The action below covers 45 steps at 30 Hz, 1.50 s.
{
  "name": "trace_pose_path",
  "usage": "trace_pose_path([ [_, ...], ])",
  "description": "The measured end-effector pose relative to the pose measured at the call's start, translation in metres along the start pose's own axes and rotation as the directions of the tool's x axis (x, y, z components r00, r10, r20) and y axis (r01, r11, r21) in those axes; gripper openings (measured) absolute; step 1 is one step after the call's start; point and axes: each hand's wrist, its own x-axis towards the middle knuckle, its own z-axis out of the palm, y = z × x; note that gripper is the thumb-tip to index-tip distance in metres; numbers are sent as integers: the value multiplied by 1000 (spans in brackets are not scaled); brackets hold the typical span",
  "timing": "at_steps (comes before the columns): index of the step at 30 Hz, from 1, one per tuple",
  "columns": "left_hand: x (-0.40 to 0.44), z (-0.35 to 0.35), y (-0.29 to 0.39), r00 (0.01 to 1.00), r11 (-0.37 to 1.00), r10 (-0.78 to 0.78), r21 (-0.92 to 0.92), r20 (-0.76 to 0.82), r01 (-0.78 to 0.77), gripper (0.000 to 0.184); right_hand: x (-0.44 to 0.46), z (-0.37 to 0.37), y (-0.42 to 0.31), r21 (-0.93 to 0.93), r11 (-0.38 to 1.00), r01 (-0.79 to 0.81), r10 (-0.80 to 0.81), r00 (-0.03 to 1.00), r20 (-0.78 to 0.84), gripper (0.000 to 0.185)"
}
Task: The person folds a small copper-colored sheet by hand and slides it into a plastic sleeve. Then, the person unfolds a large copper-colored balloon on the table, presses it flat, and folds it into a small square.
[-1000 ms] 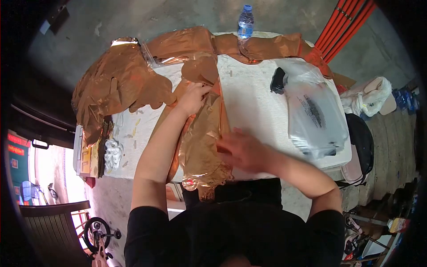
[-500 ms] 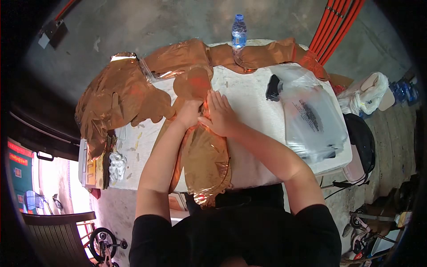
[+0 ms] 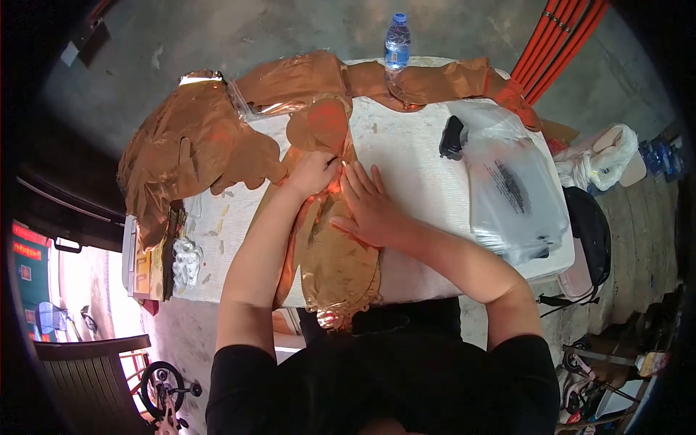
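Observation:
A long copper-coloured foil sheet (image 3: pixel 337 264) lies front to back across the white-covered table, its lower end over the near edge. My left hand (image 3: pixel 313 174) rests on its upper part with fingers curled at a gathered fold; what the fingertips hold, if anything, is too small to make out. Beside it, my right hand (image 3: pixel 368 206) lies on the foil's right side, fingers spread and palm down. More copper foil (image 3: pixel 196 138) is heaped at the left, and another foil strip (image 3: pixel 442 78) runs along the far edge.
A water bottle (image 3: pixel 397 43) stands at the far edge. On the right lie a stack of clear plastic bags (image 3: pixel 515 192) and a small black object (image 3: pixel 451 138). A white crumpled item (image 3: pixel 186 262) sits at the left, beside a box (image 3: pixel 150 272). Red pipes (image 3: pixel 558 47) rise beyond the table.
My right hand first moved up from the lower foil to beside my left hand, then slid slightly down with its fingers spreading. My left hand stays on the upper foil. The view has shifted slightly.

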Motion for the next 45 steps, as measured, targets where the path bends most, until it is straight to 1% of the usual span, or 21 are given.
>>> trace_pose_path([
  [6,1,-4,3,997,996,38,76,73,-43,25,-11,-4,-1,64,995,79,-79,997,-6,81],
  [10,-1,1,1,996,997,81,-3,23,-81,25,-12,-9,-5,124,989,80,-75,996,-48,79],
  [13,-1,7,-5,994,993,106,54,-3,-106,27,-4,-11,7,153,987,58,-52,998,-42,77],
  [16,0,9,-9,995,991,105,83,-2,-104,28,10,-7,23,169,984,-62,64,998,-8,76],
  [18,-1,10,-7,994,992,109,67,-14,-108,27,18,-4,33,279,958,-65,88,994,-72,76],
  [21,-3,8,-3,995,991,95,93,-25,-92,26,34,-2,37,283,958,-37,83,985,-152,76],
  [24,-3,4,-7,995,978,67,193,79,-81,24,56,-9,36,328,940,-97,127,989,-71,75],
  [25,-4,7,-11,991,975,113,184,66,-123,24,62,1,39,327,940,-99,130,989,-74,75],
  [27,-3,9,-17,985,969,163,177,50,-169,24,73,21,40,152,977,-146,179,956,-232,74],
  [30,-2,9,-19,988,958,112,252,111,-137,25,84,27,41,117,962,-247,261,956,-131,75],
  [31,-2,10,-19,989,974,133,178,57,-141,25,91,27,45,116,963,-244,258,957,-132,75],
  [33,-2,11,-15,989,985,145,100,-6,-144,26,105,26,55,553,788,-271,338,941,-20,69],
  [34,-3,9,-9,992,983,126,138,-4,-124,26,102,17,54,551,789,-271,334,942,-15,69],
  [36,-5,9,-7,995,979,104,175,-2,-102,27,93,-3,57,887,463,5,373,906,-200,61],
  [37,-3,9,-9,995,978,102,181,14,-103,27,105,37,86,777,627,-61,485,811,-328,54],
  [38,-3,9,-10,994,977,100,186,30,-104,27,99,35,92,776,628,-61,483,812,-327,54],
  [39,-3,9,-9,995,977,100,184,27,-103,27,87,30,100,507,858,-79,303,875,-377,54],
  [40,-3,9,-8,995,978,90,186,29,-94,26,78,24,100,177,983,-54,115,928,-356,54],
  [41,-3,9,-7,996,979,80,188,30,-84,25,76,23,95,175,983,-52,112,929,-353,54],
  [43,-3,11,-13,993,980,118,160,10,-118,24,71,16,70,302,937,-172,236,953,-190,62],
  [45,-4,12,-16,988,979,157,132,-4,-155,23,63,21,46,210,968,-135,179,961,-211,67],
])
